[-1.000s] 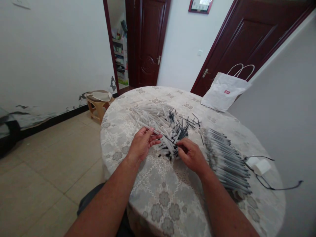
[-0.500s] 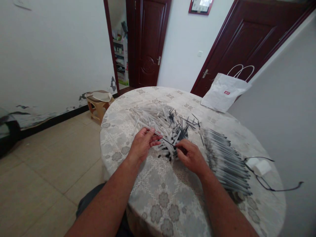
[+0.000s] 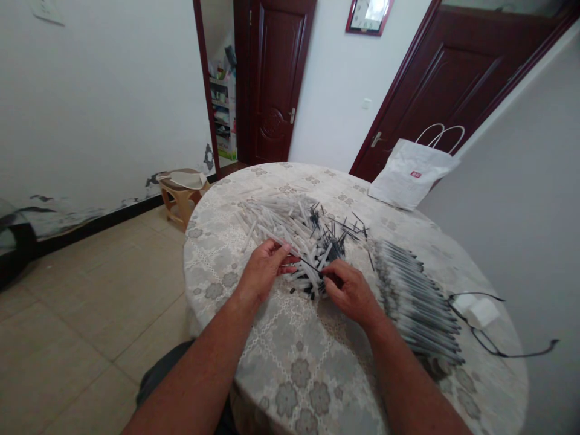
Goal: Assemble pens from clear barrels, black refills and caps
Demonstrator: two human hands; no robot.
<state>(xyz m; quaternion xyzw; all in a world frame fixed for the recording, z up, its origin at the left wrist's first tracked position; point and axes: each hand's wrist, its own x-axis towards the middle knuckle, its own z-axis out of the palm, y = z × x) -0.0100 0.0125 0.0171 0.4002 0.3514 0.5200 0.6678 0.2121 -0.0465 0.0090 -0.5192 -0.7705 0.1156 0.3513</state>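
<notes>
Over the round table, my left hand (image 3: 265, 270) pinches a whitish pen tube between thumb and fingers, its other fingers partly spread. My right hand (image 3: 348, 289) is closed on the near end of a thin black pen refill (image 3: 312, 266). The refill slants across the gap between both hands, and its far end meets the tube at my left fingertips; whether it is inside the tube I cannot make out. Behind my hands lies a loose heap of white tubes (image 3: 267, 216), with a bunch of black refills (image 3: 334, 246) on its right side.
Right of my right forearm, many grey-looking filled tubes (image 3: 419, 308) lie in a row. Beyond are eyeglasses (image 3: 487, 344) and a white block (image 3: 484, 312). A white paper bag (image 3: 410, 175) stands at the back right of the flowered tablecloth (image 3: 301, 368). A stool (image 3: 181, 202) is by the wall.
The view has tilted up slightly, so everything sits a little lower. Both hands keep their hold, and the gap between them looks slightly smaller.
</notes>
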